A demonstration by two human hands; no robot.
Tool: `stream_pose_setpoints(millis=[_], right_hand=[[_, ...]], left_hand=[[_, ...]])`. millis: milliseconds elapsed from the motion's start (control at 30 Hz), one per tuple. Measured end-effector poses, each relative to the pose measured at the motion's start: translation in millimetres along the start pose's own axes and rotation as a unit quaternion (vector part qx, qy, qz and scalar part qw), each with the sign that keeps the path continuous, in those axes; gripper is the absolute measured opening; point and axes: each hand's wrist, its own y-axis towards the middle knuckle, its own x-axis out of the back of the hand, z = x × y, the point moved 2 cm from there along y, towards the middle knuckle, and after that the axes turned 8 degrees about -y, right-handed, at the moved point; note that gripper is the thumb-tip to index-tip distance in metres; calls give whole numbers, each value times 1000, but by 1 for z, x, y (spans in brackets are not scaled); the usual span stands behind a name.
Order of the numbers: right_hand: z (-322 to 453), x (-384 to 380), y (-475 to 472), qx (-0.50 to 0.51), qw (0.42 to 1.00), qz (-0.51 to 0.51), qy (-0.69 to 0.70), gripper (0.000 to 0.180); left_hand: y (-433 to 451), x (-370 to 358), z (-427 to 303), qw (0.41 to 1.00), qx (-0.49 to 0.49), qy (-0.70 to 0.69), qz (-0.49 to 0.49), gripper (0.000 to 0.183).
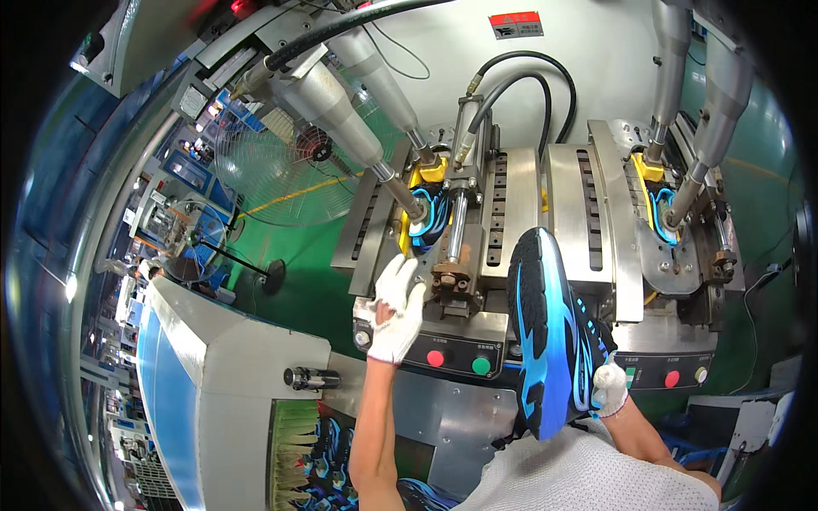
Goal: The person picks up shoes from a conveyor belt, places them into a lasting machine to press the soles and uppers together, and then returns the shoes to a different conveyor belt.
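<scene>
My right hand (610, 388), in a white knit glove with a bare patch, grips a black and blue sports shoe (562, 345) near its collar. The shoe is held upright before me with its dark treaded sole facing left. My left hand (395, 316), also gloved, is raised over the front of the left press station with nothing in it and its fingers partly spread. Just beyond its fingertips, a black and blue shoe (438, 214) sits under the press rods in the left station. Another shoe (663, 214) is held the same way in the right station.
Under the left station runs a control panel (457, 356) with red and green buttons; a second panel (658, 377) is on the right. Several shoes (329, 460) lie behind a strip curtain (294, 447) at lower left. A caged floor fan (294, 160) stands beyond. Hydraulic hoses (543, 83) arch behind the presses.
</scene>
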Motion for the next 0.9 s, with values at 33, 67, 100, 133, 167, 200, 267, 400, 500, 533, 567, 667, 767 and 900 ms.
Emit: stream_pose_setpoints(millis=[33, 67, 100, 133, 167, 200, 267, 400, 500, 533, 567, 667, 767, 900], right_hand=[[-4, 4, 7, 29, 990, 5, -138, 82], [-3, 5, 14, 50, 966, 11, -253, 75], [-6, 7, 20, 56, 952, 16, -302, 68], [-11, 10, 23, 52, 946, 26, -320, 61], [-30, -29, 22, 71, 941, -3, -331, 53], [-49, -70, 19, 87, 935, -29, -343, 47], [-45, -77, 18, 81, 922, -17, -377, 59], [-42, -80, 14, 78, 898, -28, -431, 79], [-40, -90, 8, 96, 876, -44, -471, 82], [-42, -100, 8, 120, 858, -42, -498, 84], [-46, -111, 3, 114, 872, -63, -472, 87], [-47, -101, -10, 113, 854, -93, -500, 95], [-49, -115, -6, 170, 823, -120, -528, 89], [-46, -98, -13, 138, 851, -143, -485, 93]], left_hand=[[5, -1, 15, 1000, 9, -4, 5, 44], [16, -7, 17, 999, -24, 32, 20, 43], [22, -9, 32, 996, -35, 61, 54, 46], [22, -11, 44, 997, -24, 51, 51, 47], [22, -19, 53, 998, -10, 36, 51, 47], [22, -24, 65, 996, -18, 59, 63, 49], [36, -43, 72, 997, -15, 25, 77, 51], [57, -75, 96, 992, 28, 40, 112, 65], [89, -102, 106, 990, 76, 41, 109, 73], [99, -115, 106, 982, 119, 60, 130, 75], [108, -124, 115, 990, 78, 19, 111, 77], [122, -141, 166, 984, 60, 163, 30, 80], [159, -150, 169, 968, 164, 158, 103, 69], [172, -132, 155, 965, 220, 73, 124, 64]])
